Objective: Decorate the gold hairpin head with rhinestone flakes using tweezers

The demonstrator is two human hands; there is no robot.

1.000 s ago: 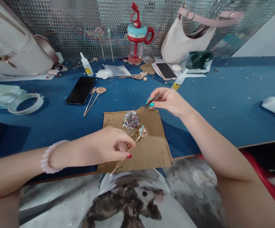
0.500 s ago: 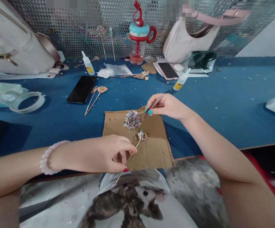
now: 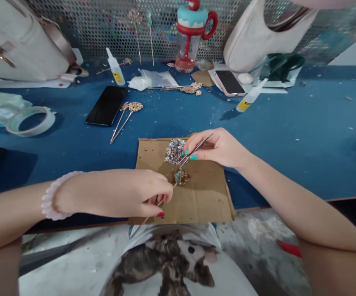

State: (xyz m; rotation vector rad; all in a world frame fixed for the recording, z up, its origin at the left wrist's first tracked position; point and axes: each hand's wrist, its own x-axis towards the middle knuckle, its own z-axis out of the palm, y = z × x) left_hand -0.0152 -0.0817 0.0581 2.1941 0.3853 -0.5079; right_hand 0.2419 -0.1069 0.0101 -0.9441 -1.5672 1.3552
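Observation:
A gold hairpin stick [image 3: 182, 176] with a flower-shaped head, partly set with blue stones, is pinched in my left hand [image 3: 147, 193]. Its shaft slants down toward the table's front edge. My right hand [image 3: 217, 148] grips a pair of tweezers [image 3: 196, 149], whose tips point down just above the hairpin's head. Whether the tips hold a stone is too small to tell. Behind the head lies a pile of glittering rhinestones [image 3: 174, 151], close to my right fingertips. Pile and hairpin head are over a piece of brown cardboard [image 3: 202, 197].
To the left are a black phone [image 3: 106, 105], two gold hairpins [image 3: 130, 113] and a tape roll [image 3: 31, 121]. Glue bottles [image 3: 115, 68] [image 3: 251, 98], more hairpins [image 3: 190, 88], a pink-edged phone [image 3: 229, 83] and a tumbler [image 3: 190, 37] stand or lie farther back. Bags flank the mesh panel.
My right hand has moved the tweezers from beside the rhinestone pile down and left to the hairpin's head. My left hand still holds the hairpin. The view has shifted slightly.

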